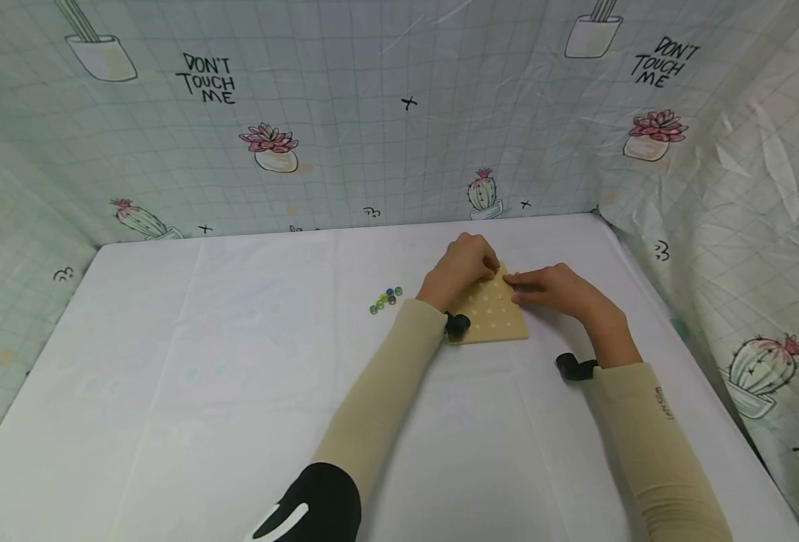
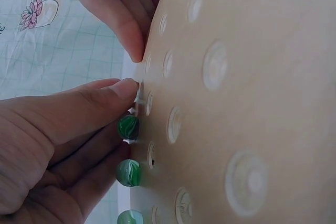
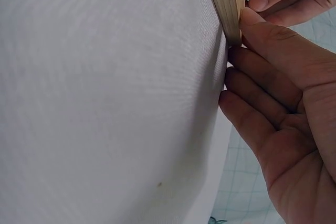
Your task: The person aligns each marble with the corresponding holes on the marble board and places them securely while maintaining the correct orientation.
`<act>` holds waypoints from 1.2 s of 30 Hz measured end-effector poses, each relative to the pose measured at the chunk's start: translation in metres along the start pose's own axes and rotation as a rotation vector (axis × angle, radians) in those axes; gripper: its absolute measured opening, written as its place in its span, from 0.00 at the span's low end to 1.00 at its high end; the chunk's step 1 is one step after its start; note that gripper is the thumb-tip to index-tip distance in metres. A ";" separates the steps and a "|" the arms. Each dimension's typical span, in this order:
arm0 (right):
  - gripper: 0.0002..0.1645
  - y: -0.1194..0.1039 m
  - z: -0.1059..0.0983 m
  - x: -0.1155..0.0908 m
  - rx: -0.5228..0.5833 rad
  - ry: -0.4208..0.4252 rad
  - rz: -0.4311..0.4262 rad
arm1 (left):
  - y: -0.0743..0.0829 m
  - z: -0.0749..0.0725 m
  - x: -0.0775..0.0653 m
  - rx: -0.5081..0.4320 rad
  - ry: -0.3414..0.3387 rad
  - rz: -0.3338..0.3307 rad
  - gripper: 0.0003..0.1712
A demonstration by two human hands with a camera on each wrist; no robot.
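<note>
A pale wooden board point(image 1: 490, 322) with rows of round hollows lies on the table under both hands. My left hand point(image 1: 462, 269) is over its far part; in the left wrist view the thumb and fingertips pinch at a hollow near the edge, a small glassy sliver of a marble point(image 2: 139, 96) showing at the thumb tip. Beside these fingers a green swirled marble point(image 2: 128, 128) sits on the board, with more green marbles in line below it. With the thumb at the upper edge and fingers against the side, my right hand point(image 3: 294, 103) grips the board's corner.
Several loose glass marbles point(image 1: 386, 299) lie in a small group left of the board. White cloth point(image 1: 250, 376) covers the table. A printed curtain point(image 1: 345, 113) hangs behind and at the sides. Black wrist camera mounts point(image 1: 575, 366) stick out near each hand.
</note>
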State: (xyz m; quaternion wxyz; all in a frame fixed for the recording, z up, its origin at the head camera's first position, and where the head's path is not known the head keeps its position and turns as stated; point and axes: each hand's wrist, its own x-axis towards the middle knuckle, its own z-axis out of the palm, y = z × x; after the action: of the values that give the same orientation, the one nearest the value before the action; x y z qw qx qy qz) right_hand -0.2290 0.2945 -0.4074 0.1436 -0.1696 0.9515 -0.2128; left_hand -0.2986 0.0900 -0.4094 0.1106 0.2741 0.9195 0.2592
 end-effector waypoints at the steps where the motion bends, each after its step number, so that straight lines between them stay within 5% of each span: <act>1: 0.28 0.000 0.000 0.000 0.002 0.003 -0.001 | 0.000 0.000 0.000 -0.002 -0.003 -0.001 0.11; 11: 0.28 0.003 0.003 0.002 -0.008 0.015 -0.016 | -0.014 -0.003 -0.002 -0.107 0.005 0.030 0.14; 20: 0.29 0.003 0.001 0.004 -0.031 -0.004 0.014 | -0.033 -0.048 -0.027 -0.152 0.091 0.026 0.15; 29: 0.29 0.004 0.002 0.003 -0.025 -0.005 0.029 | -0.065 -0.083 -0.053 -0.017 -0.056 0.039 0.12; 36: 0.29 0.003 0.002 0.005 -0.015 -0.012 0.039 | -0.082 -0.091 -0.069 0.048 -0.131 0.089 0.12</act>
State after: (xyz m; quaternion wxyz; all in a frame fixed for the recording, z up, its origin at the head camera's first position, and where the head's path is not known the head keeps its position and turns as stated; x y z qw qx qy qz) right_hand -0.2336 0.2951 -0.4113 0.1520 -0.1534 0.9553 -0.2019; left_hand -0.3097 -0.0450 -0.3722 0.1522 0.3335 0.9032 0.2233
